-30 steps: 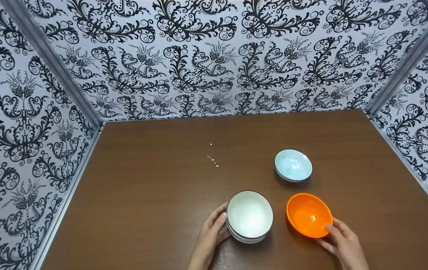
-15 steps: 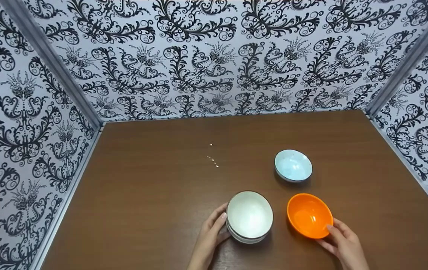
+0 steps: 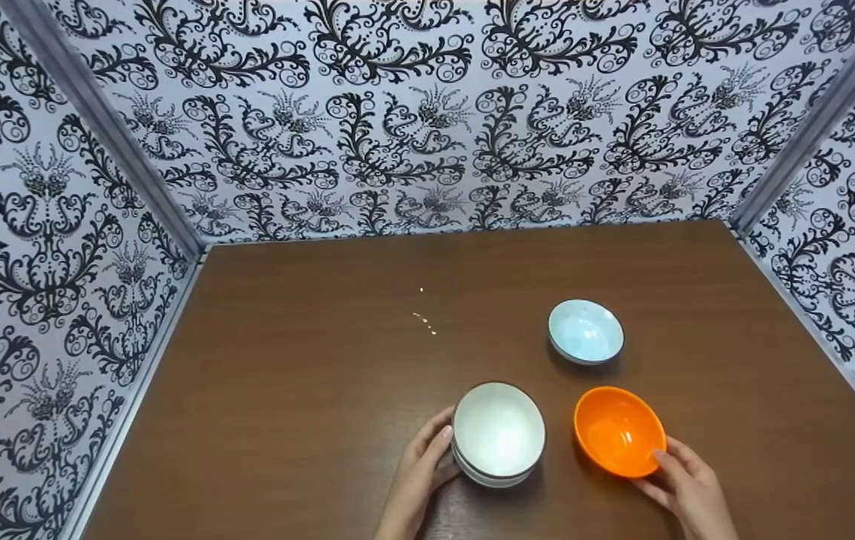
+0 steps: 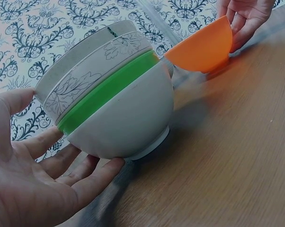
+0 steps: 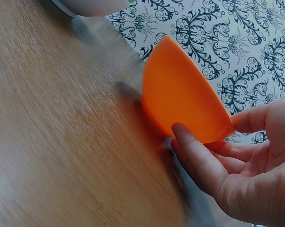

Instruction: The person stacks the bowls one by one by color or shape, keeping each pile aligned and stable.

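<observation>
At the near middle of the table, a stack of nested bowls (image 3: 499,429) stands with my left hand (image 3: 418,469) gripping its left side. In the left wrist view, its thumb is at the upper rim and its fingers spread under the lower bowls. A white bowl (image 4: 133,111) forms the bottom, with a green bowl (image 4: 109,92) and a white leaf-patterned bowl (image 4: 97,68) above it. Just to the right, my right hand (image 3: 686,484) holds an orange bowl (image 3: 617,427), thumb on its near right rim and fingers beneath. The right wrist view shows this bowl's smooth outside close to the tabletop.
Behind the orange bowl, a pale blue bowl (image 3: 586,331) sits upright on the brown wooden table (image 3: 307,360). Small bright specks (image 3: 424,321) mark the table's middle. Patterned black-and-white walls (image 3: 427,127) enclose the back and both sides.
</observation>
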{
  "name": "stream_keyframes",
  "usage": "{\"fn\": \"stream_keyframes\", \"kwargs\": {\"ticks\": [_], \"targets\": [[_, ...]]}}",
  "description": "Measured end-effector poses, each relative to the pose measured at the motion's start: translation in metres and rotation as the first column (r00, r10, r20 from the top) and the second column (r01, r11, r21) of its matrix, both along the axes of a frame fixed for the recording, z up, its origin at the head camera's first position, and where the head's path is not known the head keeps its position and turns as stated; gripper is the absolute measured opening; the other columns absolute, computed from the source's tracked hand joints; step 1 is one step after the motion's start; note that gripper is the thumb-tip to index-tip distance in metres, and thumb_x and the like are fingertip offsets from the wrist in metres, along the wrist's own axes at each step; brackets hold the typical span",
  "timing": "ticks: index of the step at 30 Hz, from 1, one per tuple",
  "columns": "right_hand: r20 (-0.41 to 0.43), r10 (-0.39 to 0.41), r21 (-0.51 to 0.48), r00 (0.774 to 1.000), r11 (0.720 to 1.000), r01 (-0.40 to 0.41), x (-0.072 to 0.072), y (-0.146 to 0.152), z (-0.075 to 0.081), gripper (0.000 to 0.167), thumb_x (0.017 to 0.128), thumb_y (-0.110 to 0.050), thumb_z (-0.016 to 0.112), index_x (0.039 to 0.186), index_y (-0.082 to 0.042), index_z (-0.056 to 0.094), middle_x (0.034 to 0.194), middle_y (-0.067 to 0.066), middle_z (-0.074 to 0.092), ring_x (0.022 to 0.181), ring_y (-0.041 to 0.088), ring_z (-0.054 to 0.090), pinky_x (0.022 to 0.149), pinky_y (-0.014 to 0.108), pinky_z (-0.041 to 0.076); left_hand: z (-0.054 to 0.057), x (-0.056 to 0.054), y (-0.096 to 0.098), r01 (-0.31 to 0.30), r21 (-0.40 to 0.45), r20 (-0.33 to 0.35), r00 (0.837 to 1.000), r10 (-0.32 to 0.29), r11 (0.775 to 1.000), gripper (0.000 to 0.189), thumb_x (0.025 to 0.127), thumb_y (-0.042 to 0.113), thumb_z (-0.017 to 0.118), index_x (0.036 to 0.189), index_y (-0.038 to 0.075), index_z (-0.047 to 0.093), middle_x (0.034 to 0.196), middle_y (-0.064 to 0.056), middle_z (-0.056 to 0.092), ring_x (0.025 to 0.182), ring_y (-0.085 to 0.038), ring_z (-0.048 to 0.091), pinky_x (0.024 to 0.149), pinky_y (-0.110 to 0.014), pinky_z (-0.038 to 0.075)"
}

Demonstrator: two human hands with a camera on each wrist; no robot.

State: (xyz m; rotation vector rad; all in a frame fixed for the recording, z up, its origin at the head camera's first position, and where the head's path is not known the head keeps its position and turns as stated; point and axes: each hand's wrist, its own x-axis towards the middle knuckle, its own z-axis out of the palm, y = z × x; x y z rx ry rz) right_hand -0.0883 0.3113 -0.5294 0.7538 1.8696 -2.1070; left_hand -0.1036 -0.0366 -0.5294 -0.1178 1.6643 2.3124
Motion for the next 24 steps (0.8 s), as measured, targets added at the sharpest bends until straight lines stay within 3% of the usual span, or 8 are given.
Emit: {"fn": "stream_keyframes", "kwargs": {"ticks": [8,24], "targets": [[-0.012,-0.013,0.008,1.0,1.0,0.013,0.001,-0.001,0.002,0.05,0.106,-0.015,0.043,0.152,0.0,0.03,0.115,-0.013,0.054,0.094,-0.002,0.063,0.093,0.035,0.058,0.0,0.0,-0.001,0.002,0.011,-0.004,1.0,-0.002,1.0,0.056,0.104,0.033,0.05,0.149,0.0,0.041,0.156,-0.022,0.038,0.138,-0.027,0.046,0.102,-0.042,0.052],[0.0,-0.002,0.014,1.0,1.0,0.002,0.0,0.001,0.013,0.057,0.107,-0.018,0.04,0.155,0.003,0.018,0.097,-0.02,0.06,0.09,0.0,0.066,0.088,0.032,0.059,-0.001,0.001,-0.001,0.001,0.006,0.01,1.0,-0.001,1.0,0.058,0.104,0.035,0.05,0.15,0.002,0.04,0.158,-0.022,0.035,0.14,-0.029,0.044,0.102,-0.044,0.053]]}}
